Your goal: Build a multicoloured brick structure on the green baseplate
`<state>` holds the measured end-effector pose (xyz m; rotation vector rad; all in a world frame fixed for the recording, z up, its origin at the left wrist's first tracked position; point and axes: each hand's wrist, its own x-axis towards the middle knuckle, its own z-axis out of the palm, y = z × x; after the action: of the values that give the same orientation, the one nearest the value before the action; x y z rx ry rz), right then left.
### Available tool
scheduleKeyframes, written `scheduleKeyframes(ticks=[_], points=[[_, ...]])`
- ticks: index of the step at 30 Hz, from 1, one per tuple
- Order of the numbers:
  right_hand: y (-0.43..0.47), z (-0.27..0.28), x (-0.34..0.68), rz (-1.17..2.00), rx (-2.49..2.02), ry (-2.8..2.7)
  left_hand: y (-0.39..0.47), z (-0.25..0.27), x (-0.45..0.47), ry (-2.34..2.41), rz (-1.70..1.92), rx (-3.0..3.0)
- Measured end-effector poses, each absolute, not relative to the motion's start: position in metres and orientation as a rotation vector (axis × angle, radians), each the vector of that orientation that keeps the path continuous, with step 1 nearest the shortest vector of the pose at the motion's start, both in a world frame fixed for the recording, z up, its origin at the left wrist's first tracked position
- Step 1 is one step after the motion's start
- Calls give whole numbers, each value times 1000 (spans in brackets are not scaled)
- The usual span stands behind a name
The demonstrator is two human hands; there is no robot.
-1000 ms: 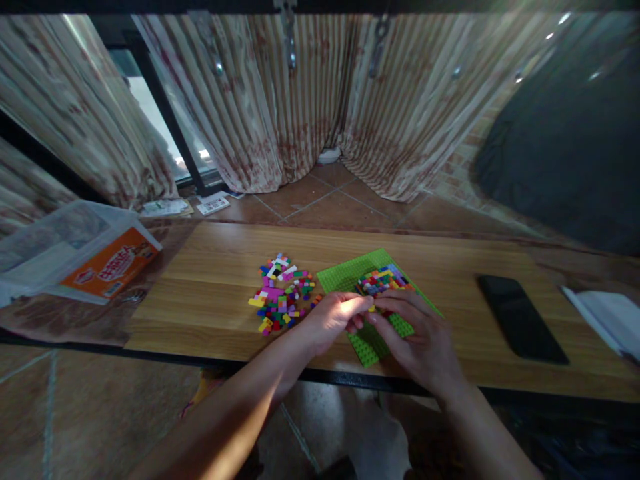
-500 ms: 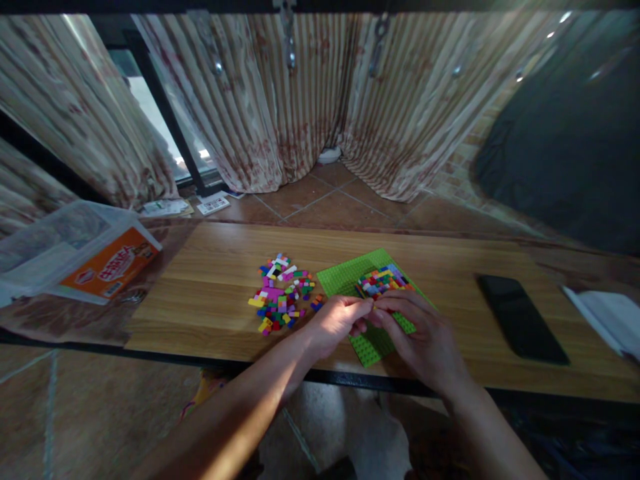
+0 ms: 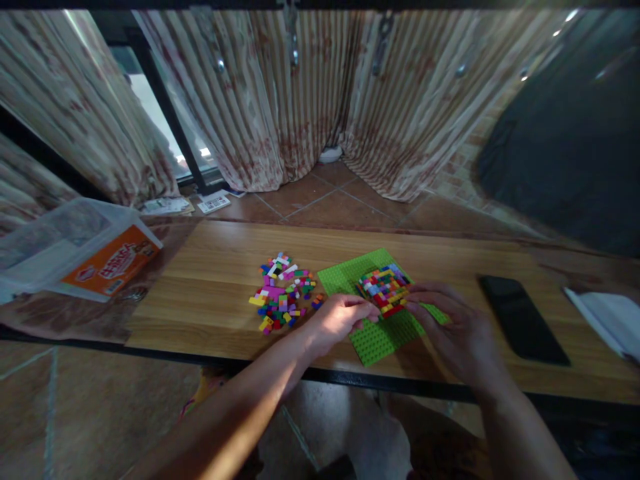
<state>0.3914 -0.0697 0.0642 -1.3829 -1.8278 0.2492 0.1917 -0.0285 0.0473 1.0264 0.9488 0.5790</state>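
A multicoloured toy brick build (image 3: 385,288) stands on a green studded baseplate (image 3: 373,345). My left hand (image 3: 343,317) is at the build's lower left corner, above the plate, with thumb and fingers pinched together. Whatever lies between those fingertips is too small to make out. My right hand (image 3: 457,330) reaches in from the right, its thumb and fingers closed at the build's right edge. A brick in that pinch, if any, is hidden. Left of the plate lies a loose pile of small coloured bricks (image 3: 283,303).
A black phone (image 3: 523,320) lies on the wooden tabletop (image 3: 200,287) at the right, beside a white object (image 3: 603,320). At the far left stands a clear plastic tub (image 3: 95,220) with an orange label. Striped curtains (image 3: 300,100) hang beyond the table.
My right hand has moved right, away from my left fingertips, to the build's right edge. More of the build now shows. My left hand has stayed nearly in place.
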Motion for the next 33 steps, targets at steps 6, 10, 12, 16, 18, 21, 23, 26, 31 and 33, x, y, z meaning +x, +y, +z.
scheduleKeyframes(ticks=[6,10,12,16,18,21,23,26,31,33], points=[[-68,57,391,282,-1311,-1950,-31,45,195,987,596,1138],[-66,52,388,220,-1284,-2027,-31,41,197,972,593,1171],[-65,52,388,196,-1282,-2046,-31,39,197,956,598,1178],[-65,51,387,188,-1301,-2043,-32,38,199,923,612,1207],[-65,50,386,198,-1320,-2013,-33,39,200,915,613,1205],[-65,49,386,202,-1334,-1968,-34,41,201,917,611,1194],[-65,49,385,209,-1326,-1967,-34,41,203,917,616,1198],[-65,49,385,214,-1322,-1981,-35,41,204,899,620,1209],[-66,51,385,226,-1318,-2010,-36,41,205,886,609,1224],[-66,53,385,208,-1310,-2026,-36,42,205,880,607,1231]])
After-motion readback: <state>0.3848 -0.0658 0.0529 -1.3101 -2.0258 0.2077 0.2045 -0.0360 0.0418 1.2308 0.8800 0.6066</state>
